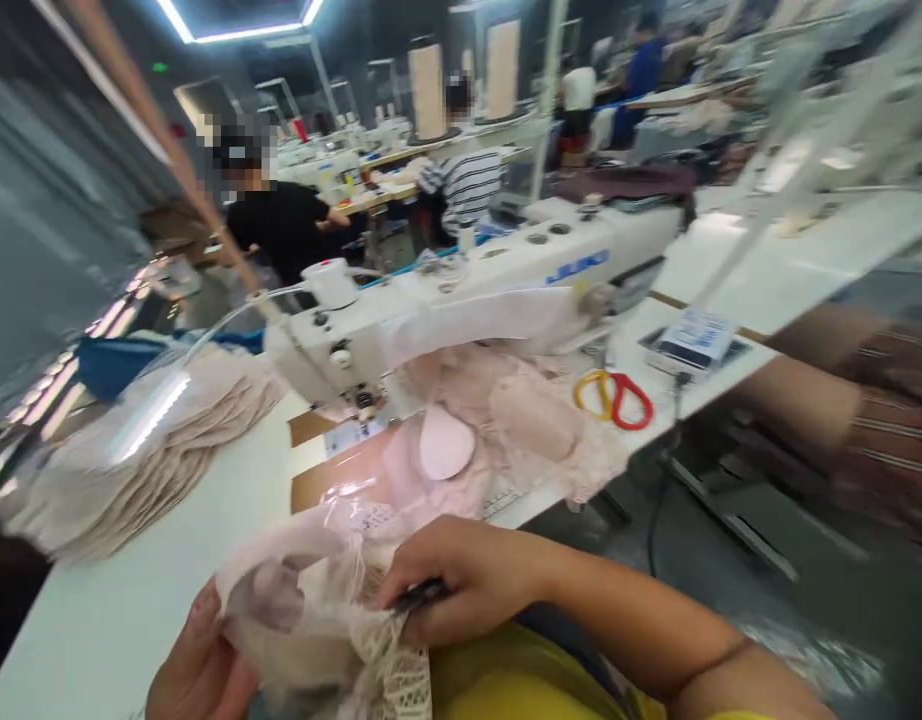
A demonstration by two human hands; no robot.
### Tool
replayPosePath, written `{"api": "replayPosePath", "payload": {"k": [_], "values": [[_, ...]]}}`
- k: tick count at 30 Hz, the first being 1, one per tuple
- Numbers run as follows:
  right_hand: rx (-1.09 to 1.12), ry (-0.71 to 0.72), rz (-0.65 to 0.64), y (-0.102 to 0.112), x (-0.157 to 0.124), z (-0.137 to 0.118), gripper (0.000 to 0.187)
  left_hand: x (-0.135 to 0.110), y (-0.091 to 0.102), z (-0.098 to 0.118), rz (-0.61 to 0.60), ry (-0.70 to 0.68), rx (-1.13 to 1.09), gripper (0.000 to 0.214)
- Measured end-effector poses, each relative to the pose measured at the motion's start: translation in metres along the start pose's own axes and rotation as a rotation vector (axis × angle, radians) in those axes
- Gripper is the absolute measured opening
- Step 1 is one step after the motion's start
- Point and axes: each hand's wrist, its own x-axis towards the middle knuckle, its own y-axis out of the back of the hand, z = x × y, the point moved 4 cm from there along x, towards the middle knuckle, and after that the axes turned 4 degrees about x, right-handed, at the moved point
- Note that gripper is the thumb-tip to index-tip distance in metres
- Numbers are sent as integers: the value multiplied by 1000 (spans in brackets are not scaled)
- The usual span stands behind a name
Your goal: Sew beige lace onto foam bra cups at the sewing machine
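Both my hands hold a bunched pale pink lace garment (311,600) close to my body at the bottom of the head view. My left hand (202,665) cups it from below with fingers curled into the fabric. My right hand (468,575) grips its right side and pinches a small dark tool (420,597) against the lace. Just beyond lies a pile of pink fabric pieces with a pale oval pad (446,445) under the white sewing machine (468,300).
Red and yellow scissors (615,398) lie on the white table (116,610) right of the machine. A stack of beige fabric (153,450) is on the left. Other people sit at machines further back. A person's arm in a striped sleeve (866,400) is at right.
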Motion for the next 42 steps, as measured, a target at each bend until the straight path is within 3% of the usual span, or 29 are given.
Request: {"api": "replayPosePath", "payload": {"k": [3,5,9,13,17,23,29,33,38,40,42], "values": [[9,-240,111,6,6,14,34,10,24,24,121,-166,-48,33],[14,-304,160,9,14,20,37,19,34,32,99,-251,103,26],[-26,-331,185,8,40,23,43,34,42,24,-68,-221,387,32],[-99,-350,158,-1,72,26,42,36,35,13,-296,-133,404,30],[49,-350,118,-10,102,36,37,36,26,7,-501,-74,370,35],[151,-336,57,-21,121,42,29,37,19,9,-626,-126,360,48],[174,-330,78,-25,122,43,30,35,18,9,-607,-147,360,58],[214,-311,81,-25,121,45,30,33,14,12,-642,-165,321,47],[560,-432,86,-31,116,54,39,30,8,13,-664,-140,313,31],[712,-491,127,-32,113,58,40,28,10,11,-533,-226,419,24],[791,-512,185,-30,112,60,39,24,17,11,-288,-395,567,19]]}}
